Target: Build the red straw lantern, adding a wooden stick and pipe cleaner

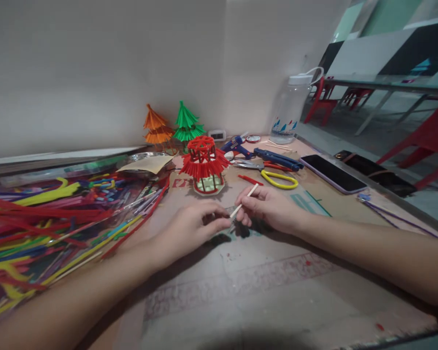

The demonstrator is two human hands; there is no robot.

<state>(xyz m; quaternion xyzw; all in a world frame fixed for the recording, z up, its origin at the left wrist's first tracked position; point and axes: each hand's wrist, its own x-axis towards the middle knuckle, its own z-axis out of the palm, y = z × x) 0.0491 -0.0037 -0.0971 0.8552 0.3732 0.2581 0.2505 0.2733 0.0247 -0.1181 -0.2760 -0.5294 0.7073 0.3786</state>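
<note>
"Where do we have the pale stick point(245, 200)?"

"Between our two hands, just over the tabletop point(277, 304), on the near right side of the red model point(204, 167)."

"Which way does it point?"

"Its long axis runs slantwise: the upper end points away from us and to the right, toward the yellow loop handle point(280, 186), and the lower end comes down leftward to our left fingertips."

"And the grip?"

"On our right hand point(261, 205) it is together, thumb and fingers pinching the stick along its middle. On our left hand point(195, 221), thumb and forefinger curve round to the lower end, but we can't tell whether they clamp it or only sit beside it."

"What lies near?"

"A short red piece point(250, 180) just beyond our right hand, a phone point(332, 172) farther right, and a heap of coloured strips point(47, 218) to our left."
</note>
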